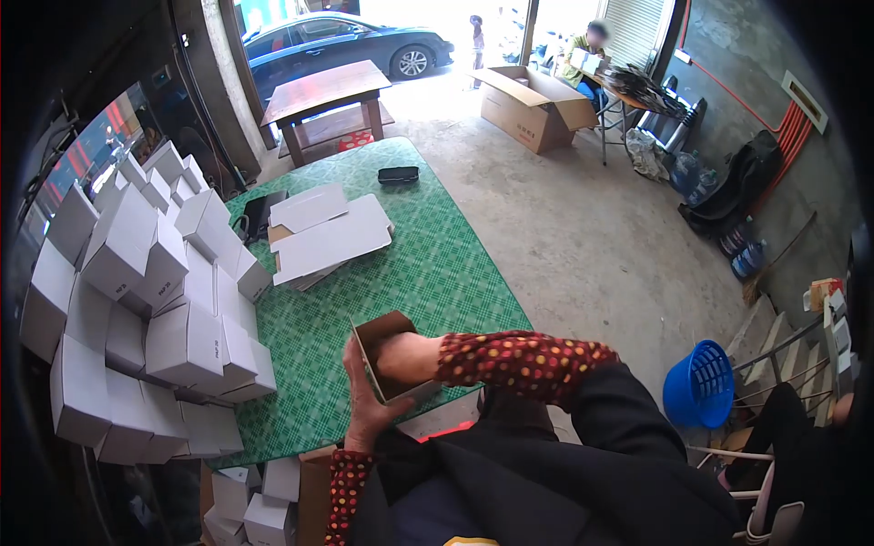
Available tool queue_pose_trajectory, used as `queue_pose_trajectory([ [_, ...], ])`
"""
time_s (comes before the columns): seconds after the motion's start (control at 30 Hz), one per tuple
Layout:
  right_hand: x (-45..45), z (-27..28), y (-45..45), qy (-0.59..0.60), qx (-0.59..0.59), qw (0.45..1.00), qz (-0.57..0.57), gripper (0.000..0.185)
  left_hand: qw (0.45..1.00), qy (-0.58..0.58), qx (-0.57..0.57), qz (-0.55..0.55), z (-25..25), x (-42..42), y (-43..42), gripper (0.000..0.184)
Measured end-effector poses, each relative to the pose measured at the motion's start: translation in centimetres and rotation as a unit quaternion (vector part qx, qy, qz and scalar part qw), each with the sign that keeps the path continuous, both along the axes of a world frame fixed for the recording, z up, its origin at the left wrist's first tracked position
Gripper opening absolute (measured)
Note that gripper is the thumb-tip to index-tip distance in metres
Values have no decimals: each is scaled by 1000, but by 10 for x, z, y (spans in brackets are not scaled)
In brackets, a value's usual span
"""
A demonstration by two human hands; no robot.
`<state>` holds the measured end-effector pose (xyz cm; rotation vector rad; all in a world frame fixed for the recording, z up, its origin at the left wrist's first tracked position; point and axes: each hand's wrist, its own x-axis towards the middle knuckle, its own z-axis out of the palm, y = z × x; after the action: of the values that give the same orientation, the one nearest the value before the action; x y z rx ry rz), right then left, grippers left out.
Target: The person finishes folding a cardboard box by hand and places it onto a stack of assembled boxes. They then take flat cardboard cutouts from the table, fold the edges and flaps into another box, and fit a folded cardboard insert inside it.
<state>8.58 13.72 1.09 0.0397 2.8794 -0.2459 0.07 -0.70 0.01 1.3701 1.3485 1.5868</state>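
Observation:
A small open cardboard box (pixel 386 326), brown on the inside, is tilted at the table's near edge. My left hand (pixel 367 411) grips it from outside, thumb and fingers around its near-left side. From the right, my right hand (pixel 402 358) reaches into the opening, its fingers hidden by the box walls. Farther up the green checked tablecloth (pixel 437 264) lies a stack of flat, unfolded white cardboard blanks (pixel 337 238). Many closed white boxes (pixel 187 341) are piled along the table's left side.
A black case (pixel 399 175) lies on the far part of the table. More white boxes (pixel 269 519) sit below the near edge. On the floor stand a blue basket (pixel 698 384), a large carton (pixel 517 114) and a wooden table (pixel 328 86). A person (pixel 590 64) sits beyond the carton.

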Motion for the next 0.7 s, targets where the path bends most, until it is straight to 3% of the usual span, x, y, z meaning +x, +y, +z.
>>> queue_pose_trajectory([
  [0.1, 46, 70, -12, 153, -24, 988, -14, 24, 995, 90, -14, 37, 1, 6, -15, 138],
  [0.17, 73, 52, -18, 456, -155, 870, -101, 20, 995, 85, -24, 43, -1, 8, -22, 138],
  [0.2, 86, 51, -25, 455, -158, 871, -101, 20, 995, 82, -31, 47, -2, 9, -25, 139],
  [0.27, 105, 53, -42, 530, -211, 776, -268, 22, 995, 78, -43, 53, -1, 12, -28, 139],
  [0.43, 117, 40, -71, 516, -369, 703, -320, 35, 998, -51, -33, 24, 6, 19, -30, 134],
  [0.6, 121, 42, -87, 398, -423, 762, -288, 48, 968, -221, -117, -7, 4, -2, -47, 110],
  [0.7, 111, 39, -79, 480, -336, 755, -294, 54, 980, -195, -43, 2, 3, -14, -49, 94],
])
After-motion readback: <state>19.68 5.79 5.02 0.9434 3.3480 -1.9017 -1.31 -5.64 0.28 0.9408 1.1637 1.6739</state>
